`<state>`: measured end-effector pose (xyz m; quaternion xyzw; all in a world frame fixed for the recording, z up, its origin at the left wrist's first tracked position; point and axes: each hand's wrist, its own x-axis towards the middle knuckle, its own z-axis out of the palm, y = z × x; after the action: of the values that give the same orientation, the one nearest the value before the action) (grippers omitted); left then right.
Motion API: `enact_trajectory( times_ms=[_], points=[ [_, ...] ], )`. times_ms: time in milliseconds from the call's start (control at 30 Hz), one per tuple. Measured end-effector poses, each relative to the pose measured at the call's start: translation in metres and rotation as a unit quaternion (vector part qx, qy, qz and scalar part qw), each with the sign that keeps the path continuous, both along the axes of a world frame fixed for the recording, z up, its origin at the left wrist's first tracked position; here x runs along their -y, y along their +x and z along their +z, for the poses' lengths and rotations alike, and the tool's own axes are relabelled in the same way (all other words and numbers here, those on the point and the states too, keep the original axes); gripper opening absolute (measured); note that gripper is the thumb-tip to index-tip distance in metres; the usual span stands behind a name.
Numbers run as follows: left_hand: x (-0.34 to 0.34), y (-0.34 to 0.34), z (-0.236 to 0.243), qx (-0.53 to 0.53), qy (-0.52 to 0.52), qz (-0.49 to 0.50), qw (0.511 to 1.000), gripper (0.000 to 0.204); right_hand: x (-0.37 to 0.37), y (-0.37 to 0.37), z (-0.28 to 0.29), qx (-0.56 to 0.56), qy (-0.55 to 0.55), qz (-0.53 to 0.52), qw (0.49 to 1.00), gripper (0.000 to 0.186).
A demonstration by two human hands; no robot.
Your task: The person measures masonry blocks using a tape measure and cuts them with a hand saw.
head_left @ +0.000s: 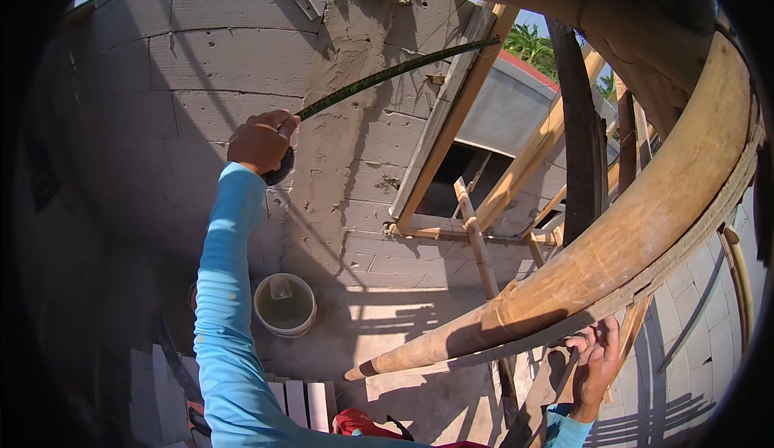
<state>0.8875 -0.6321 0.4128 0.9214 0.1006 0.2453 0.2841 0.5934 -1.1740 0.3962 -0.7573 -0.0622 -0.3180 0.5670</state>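
Observation:
My left hand (pixel 260 143) is raised against the block wall, its fingers closed around a long, slim, dark green strip (pixel 383 75). The strip reaches up and right across a grey mortar band (pixel 334 150) to the wooden window frame (pixel 455 121); its exact kind cannot be made out. A rounded black part (pixel 280 170) shows just below the same hand. At the lower right, my right hand (pixel 595 367) has its bent fingers on the lower edge of a rough wooden board (pixel 592 312). That board runs along the underside of a thick bamboo pole (pixel 613 246).
A white bucket (pixel 285 306) with greyish contents stands on the floor below my left arm. Pale blocks (pixel 310 404) lie near the bottom edge. Timber props (pixel 477 238) slant by the window opening. Another bamboo pole (pixel 597 12) crosses overhead at the right.

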Motion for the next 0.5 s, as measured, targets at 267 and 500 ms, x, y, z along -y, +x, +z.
enact_trajectory(
  times_ms=[267, 500],
  points=[
    [-0.005, 0.072, 0.062, -0.046, -0.003, 0.008, 0.999, 0.043, 0.027, 0.004, -0.037, 0.015, 0.03, -0.069, 0.997, 0.082],
    [-0.035, 0.12, 0.118, -0.014, 0.09, -0.018, 0.996, 0.047, -0.01, 0.022, -0.026, 0.007, 0.006, -0.065, 0.998, 0.08]
  ],
)
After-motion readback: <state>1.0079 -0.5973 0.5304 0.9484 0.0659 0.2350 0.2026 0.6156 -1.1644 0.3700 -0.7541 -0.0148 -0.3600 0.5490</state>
